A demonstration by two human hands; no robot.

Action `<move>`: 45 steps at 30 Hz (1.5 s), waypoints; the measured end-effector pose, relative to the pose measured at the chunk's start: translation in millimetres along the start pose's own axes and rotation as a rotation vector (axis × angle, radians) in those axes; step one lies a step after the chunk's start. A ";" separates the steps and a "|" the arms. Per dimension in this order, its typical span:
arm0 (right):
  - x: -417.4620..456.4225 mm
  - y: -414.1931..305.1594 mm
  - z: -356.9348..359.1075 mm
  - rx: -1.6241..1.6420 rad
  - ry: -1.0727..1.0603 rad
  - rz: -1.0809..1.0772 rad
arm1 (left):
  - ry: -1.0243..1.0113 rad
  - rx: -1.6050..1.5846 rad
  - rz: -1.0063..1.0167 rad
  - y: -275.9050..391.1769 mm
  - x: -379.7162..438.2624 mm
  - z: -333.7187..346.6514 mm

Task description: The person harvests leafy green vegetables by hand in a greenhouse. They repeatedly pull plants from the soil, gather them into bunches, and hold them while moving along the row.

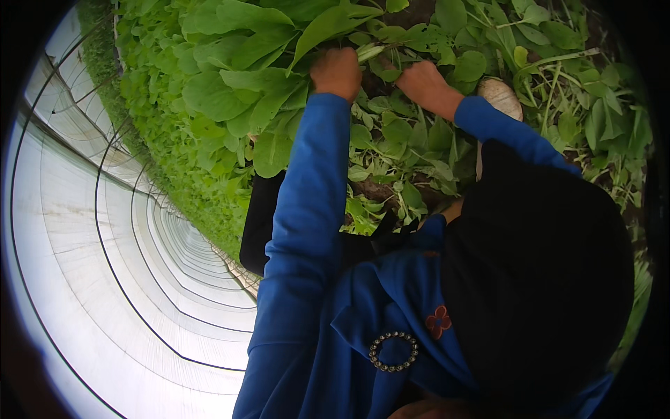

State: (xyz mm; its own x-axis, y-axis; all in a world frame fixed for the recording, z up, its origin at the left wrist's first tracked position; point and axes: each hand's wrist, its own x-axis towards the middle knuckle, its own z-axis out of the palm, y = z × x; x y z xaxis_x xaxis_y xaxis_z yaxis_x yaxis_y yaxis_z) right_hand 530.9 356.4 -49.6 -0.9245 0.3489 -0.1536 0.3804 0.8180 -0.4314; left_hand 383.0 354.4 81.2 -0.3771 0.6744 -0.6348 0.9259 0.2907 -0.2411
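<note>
My left hand (337, 73) is closed around a bunch of broad-leaved greens (256, 68). Their leaves spread out to the left of the fist, and pale stems (370, 52) stick out on its right. Just right of those stems is my right hand (426, 89), low among the leaves with its fingers curled. A small leaf (391, 75) covers its fingertips, so whether it grips anything is hidden. Both arms wear blue sleeves.
Dense standing greens (183, 141) fill the left side. Loose leaves and stems (560, 78) lie over the soil at right, beside a pale rounded object (501, 99). A plastic-covered hoop tunnel (157, 272) curves away at left. My black-clad knee (539, 262) is close on the right.
</note>
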 end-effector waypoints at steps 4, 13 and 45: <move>0.5 3.8 -4.1 -0.008 -0.014 -0.028 | -0.155 0.087 -0.101 -22.0 25.8 17.5; -3.1 11.8 12.5 0.055 0.086 -0.098 | -0.161 0.072 -0.035 4.0 16.4 59.7; -11.6 -14.1 -10.9 0.047 0.199 -0.241 | 0.181 -0.741 -0.011 12.1 -172.3 39.9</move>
State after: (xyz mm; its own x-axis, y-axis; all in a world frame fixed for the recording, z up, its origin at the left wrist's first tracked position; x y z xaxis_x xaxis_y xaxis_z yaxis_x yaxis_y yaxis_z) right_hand 536.5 345.9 -32.1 -0.9630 0.2343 0.1331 0.1454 0.8676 -0.4756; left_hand 460.1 214.6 158.3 -0.4433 0.7506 -0.4899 0.6890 0.6350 0.3493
